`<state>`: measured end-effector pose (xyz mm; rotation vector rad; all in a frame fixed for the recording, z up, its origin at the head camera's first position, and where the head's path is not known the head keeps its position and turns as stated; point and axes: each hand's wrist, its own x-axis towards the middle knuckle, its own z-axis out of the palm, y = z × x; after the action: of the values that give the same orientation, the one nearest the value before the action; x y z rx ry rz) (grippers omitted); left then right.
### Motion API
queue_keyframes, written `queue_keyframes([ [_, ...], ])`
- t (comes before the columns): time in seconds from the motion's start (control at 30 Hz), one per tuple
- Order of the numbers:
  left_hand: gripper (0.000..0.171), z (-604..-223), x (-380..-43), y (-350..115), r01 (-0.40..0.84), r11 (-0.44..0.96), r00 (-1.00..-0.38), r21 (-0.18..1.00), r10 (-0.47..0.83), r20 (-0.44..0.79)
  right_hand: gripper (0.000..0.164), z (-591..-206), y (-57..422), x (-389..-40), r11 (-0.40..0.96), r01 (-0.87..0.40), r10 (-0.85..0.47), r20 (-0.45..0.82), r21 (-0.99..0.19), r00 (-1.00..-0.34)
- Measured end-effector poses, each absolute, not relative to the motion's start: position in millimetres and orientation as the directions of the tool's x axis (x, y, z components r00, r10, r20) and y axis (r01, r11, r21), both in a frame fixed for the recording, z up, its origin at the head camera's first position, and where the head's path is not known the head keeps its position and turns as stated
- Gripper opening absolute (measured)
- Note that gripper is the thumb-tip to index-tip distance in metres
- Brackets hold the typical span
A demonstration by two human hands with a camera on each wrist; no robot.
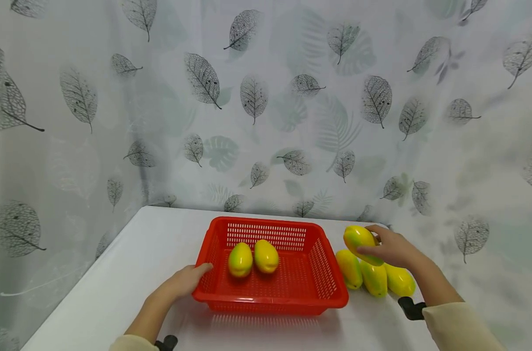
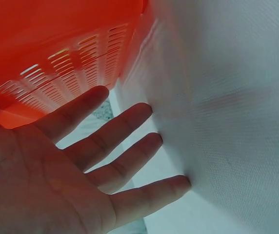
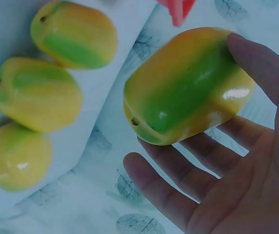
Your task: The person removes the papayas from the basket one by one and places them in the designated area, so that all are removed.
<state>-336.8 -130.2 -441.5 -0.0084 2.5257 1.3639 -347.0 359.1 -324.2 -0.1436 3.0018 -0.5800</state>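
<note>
A red plastic basket (image 1: 270, 298) stands on the white table, with two yellow-green mangoes (image 1: 240, 261) inside toward its left. My left hand (image 1: 184, 282) rests at the basket's left side, its thumb over the rim. In the left wrist view, that hand's fingers (image 2: 115, 124) stretch out straight and spread beneath the rim, tips against the tabletop. My right hand (image 1: 392, 246) holds a mango (image 3: 188, 87) between thumb and fingers, raised to the right of the basket. Below it, three more mangoes (image 1: 374, 279) lie side by side on the table.
The white table (image 1: 129, 253) extends to the left of the basket. A leaf-patterned curtain (image 1: 266, 122) hangs behind the table and along both sides. The mangoes on the table lie close to the basket's right wall.
</note>
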Motion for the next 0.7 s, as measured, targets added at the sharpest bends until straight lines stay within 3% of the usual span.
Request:
queue_keyframes([
  [0.7, 0.045, -441, -336, -132, -0.126, 0.559, -0.958, 0.819, 0.146, -0.247, 0.087, -362, 445, -312, 0.937, 0.046, -0.016, -0.174, -0.347, -0.985],
])
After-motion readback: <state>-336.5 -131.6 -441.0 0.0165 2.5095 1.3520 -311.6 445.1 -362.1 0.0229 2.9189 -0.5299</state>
